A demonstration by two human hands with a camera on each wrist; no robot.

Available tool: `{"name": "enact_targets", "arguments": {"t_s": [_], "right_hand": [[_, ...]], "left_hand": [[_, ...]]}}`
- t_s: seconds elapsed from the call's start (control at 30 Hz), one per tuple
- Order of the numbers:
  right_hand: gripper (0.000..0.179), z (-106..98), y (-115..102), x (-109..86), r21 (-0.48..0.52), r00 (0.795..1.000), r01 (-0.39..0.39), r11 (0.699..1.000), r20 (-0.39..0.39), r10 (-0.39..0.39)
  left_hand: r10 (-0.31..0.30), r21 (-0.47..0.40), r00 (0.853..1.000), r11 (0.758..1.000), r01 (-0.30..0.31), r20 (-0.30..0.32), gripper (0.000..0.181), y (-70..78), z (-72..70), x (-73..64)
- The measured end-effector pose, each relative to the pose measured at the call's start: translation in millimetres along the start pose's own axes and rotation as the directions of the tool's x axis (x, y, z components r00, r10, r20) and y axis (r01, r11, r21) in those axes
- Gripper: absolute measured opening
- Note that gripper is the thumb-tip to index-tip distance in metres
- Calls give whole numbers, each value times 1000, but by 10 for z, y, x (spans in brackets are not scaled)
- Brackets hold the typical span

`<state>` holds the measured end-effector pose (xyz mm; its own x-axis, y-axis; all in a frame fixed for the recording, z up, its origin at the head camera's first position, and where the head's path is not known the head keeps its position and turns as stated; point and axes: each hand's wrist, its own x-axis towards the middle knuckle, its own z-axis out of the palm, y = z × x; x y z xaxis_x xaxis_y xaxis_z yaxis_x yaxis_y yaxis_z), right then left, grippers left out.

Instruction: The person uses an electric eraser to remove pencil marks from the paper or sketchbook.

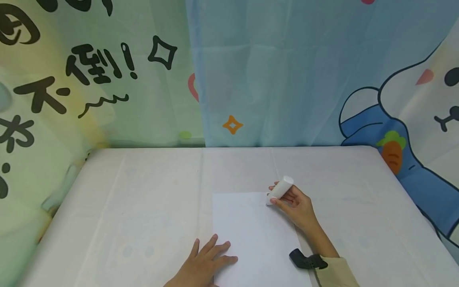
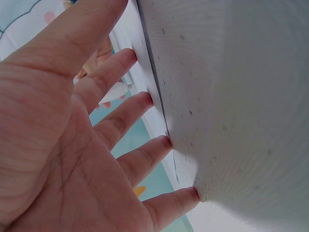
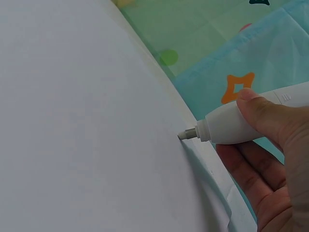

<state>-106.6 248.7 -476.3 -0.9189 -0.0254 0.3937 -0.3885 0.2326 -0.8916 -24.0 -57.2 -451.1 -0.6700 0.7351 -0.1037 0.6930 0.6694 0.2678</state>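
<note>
The right hand (image 1: 295, 203) grasps a white pen-shaped tool (image 1: 281, 189), thumb on one side and fingers on the other, slanted above the upper right part of a white sheet of paper (image 1: 251, 227). Its narrow tip reaches down to the paper; whether it actually touches is hard to tell. The left hand (image 1: 204, 261) is relaxed and grasps nothing, its fingers spread at the sheet's left edge. The sheet lies on a white-covered table (image 1: 143, 199). The right hand and tool hide the paper's upper right corner from the head camera, and a black wrist-worn device (image 1: 307, 261), beside a beige sleeve (image 1: 338, 273), covers part of its right edge. Behind the table hang a green curtain (image 1: 143, 115) with black lettering and a blue curtain (image 1: 287, 79) bearing an orange star (image 1: 228, 124) and a cartoon carrot (image 1: 392, 157).
</note>
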Motion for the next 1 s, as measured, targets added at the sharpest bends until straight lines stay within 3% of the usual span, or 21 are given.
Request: {"name": "enact_targets", "arguments": {"t_s": [0.6, 1.0], "right_hand": [[46, 6, -21, -1, 2, 999, -49, 999, 11, 49], [45, 4, -17, 2, 4, 999, -32, 999, 16, 32]], "left_hand": [[-15, -26, 1000, 1000, 15, 14, 66, 6, 2, 2], [-18, -8, 1000, 1000, 19, 16, 66, 1, 19, 12]]}}
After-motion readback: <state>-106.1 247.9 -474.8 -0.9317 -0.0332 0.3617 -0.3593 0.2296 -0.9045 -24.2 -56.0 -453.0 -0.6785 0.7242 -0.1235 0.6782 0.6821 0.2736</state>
